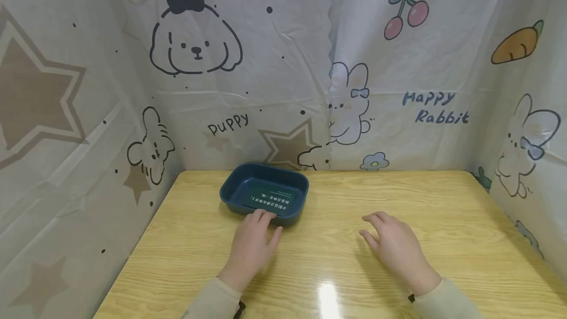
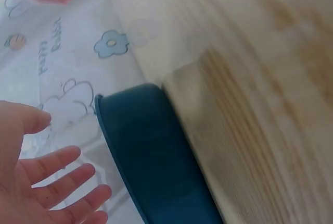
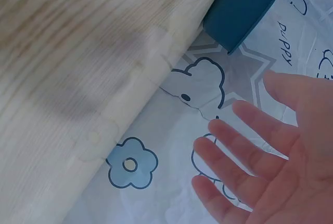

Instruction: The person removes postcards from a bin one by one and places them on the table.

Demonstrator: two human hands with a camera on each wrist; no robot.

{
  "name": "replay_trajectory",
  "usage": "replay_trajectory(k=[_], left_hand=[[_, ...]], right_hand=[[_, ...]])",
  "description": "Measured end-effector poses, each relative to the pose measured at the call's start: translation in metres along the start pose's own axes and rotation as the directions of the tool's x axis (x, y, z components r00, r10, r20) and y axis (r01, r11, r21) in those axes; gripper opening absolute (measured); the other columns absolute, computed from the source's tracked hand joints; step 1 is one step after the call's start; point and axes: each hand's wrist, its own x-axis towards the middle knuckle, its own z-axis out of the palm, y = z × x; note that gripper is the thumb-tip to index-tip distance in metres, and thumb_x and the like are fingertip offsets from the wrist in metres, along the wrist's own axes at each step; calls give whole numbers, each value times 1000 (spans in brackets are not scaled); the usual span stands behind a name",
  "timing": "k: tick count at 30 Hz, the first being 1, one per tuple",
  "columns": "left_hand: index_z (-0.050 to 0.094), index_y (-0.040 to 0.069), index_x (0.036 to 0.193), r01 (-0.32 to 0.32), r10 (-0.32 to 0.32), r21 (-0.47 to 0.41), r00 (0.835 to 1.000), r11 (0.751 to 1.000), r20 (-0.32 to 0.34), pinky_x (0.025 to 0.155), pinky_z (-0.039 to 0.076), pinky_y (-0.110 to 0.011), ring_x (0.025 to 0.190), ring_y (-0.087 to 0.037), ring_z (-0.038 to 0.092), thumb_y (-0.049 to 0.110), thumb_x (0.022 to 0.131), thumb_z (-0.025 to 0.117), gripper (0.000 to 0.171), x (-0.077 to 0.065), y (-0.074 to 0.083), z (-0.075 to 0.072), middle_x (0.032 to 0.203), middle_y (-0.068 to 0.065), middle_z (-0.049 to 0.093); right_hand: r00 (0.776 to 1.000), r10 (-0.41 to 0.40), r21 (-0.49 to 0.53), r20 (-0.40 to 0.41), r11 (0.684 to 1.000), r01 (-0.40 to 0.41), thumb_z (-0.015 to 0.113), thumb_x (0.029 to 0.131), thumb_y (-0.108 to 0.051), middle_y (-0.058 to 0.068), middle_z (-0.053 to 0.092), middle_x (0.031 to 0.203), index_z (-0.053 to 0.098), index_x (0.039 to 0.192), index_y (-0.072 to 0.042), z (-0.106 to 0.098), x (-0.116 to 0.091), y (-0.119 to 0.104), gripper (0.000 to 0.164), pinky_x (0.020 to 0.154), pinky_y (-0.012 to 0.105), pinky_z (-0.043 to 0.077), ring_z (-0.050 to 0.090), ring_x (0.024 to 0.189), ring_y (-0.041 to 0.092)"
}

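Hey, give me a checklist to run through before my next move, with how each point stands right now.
1. Dark blue, rounded rectangular tray standing on the pale wooden table: ok.
2. Dark green rectangular card with white writing inside the tray: ok.
3. Card loose from the tray's floor: cannot tell.
4. Left hand clear of the tray: ok, the left wrist view shows a gap.
5. Right hand empty: ok.
6. Either hand gripping the tray: not ok, neither does.

A curtained booth: sheets (cartoon-printed) on 3 sides of a table.
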Motion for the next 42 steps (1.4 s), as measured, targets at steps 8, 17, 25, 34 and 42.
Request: replay_trajectory(k=[8,17,25,34,42], left_hand=[[66,8,108,114,-118,-97,993,989,-29,82,55,-45,95,-25,59,31,87,64,31,2,-15,-8,105,-8,65],[64,7,94,364,-363,-336,929,869,69,71,52,-39,78,-20,56,28,89,62,22,6,-29,-12,91,-10,64],[48,-1,114,653,-565,-615,735,442,374,61,50,-31,81,-25,62,29,94,56,37,13,-37,-4,102,-16,54],[25,-6,135,670,-629,-711,651,214,425,55,45,-20,79,-20,56,31,95,52,61,22,-38,-2,125,-25,40],[2,-6,143,641,-696,-760,595,109,402,52,43,-17,65,-10,45,30,93,55,81,31,-41,3,105,-14,41]], right_hand=[[998,-6,17,-67,1000,8,69,85,-25,10,71,96,69,103,-7,1,3,0,25,68,46,59,66,82,26],[986,-27,34,-164,999,33,71,83,-21,8,71,91,70,97,-9,2,6,1,19,59,41,59,66,74,23],[983,-39,37,-180,998,46,70,83,-21,8,71,91,70,96,-9,2,8,0,18,60,41,59,66,76,22],[984,-42,41,-171,998,50,70,84,-20,8,71,90,70,95,-9,5,11,-2,16,62,42,59,66,77,22],[983,-52,42,-178,997,60,69,84,-20,9,70,94,69,98,-8,8,19,-5,18,69,46,57,64,84,25]])
